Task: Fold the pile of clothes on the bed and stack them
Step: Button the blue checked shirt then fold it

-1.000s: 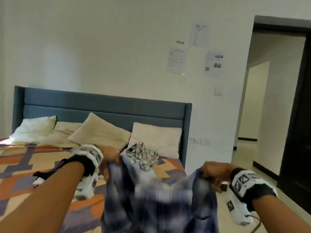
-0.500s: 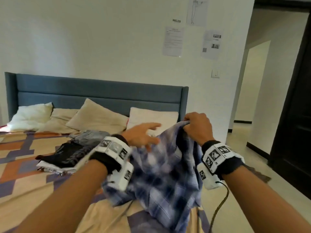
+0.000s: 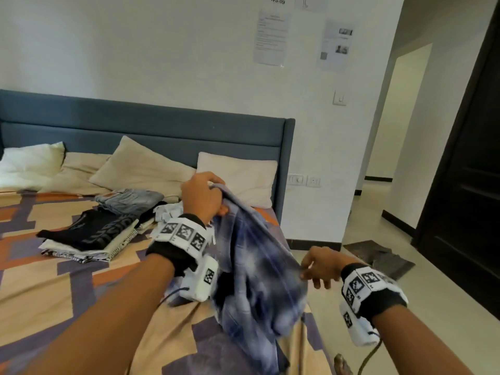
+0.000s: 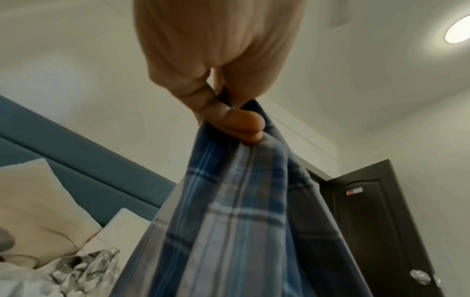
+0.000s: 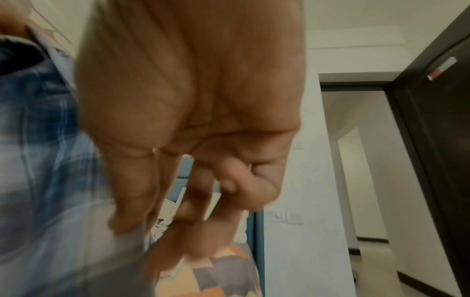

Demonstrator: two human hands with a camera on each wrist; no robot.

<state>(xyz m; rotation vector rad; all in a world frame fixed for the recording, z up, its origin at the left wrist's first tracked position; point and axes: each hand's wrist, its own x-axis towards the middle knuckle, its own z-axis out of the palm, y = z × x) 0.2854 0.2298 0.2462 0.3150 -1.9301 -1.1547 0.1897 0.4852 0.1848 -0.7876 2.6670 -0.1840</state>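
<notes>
A blue plaid shirt [image 3: 257, 280] hangs over the bed's right edge, blurred by motion. My left hand [image 3: 216, 204] holds it up by a top corner, and the left wrist view shows the thumb and fingers of the left hand [image 4: 236, 120] pinching the plaid shirt [image 4: 241, 221]. My right hand [image 3: 308, 269] is lower and to the right, fingers on the shirt's stretched edge. In the right wrist view the right hand [image 5: 178, 201] and shirt [image 5: 38, 160] are blurred. A folded stack topped by a black garment [image 3: 92, 234] lies on the bed [image 3: 67, 293], with folded grey jeans [image 3: 130, 201] behind.
A crumpled white patterned garment [image 3: 169, 212] lies between the jeans and my left wrist. Pillows [image 3: 146, 169] lean on the blue headboard [image 3: 162, 133]. A dark door [image 3: 465, 185] and a grey mat [image 3: 378, 255] on the floor are to the right of the bed.
My left hand, open half a second ago, now grips the shirt's top, where the right hand was. The right hand has dropped down and right to the lower edge.
</notes>
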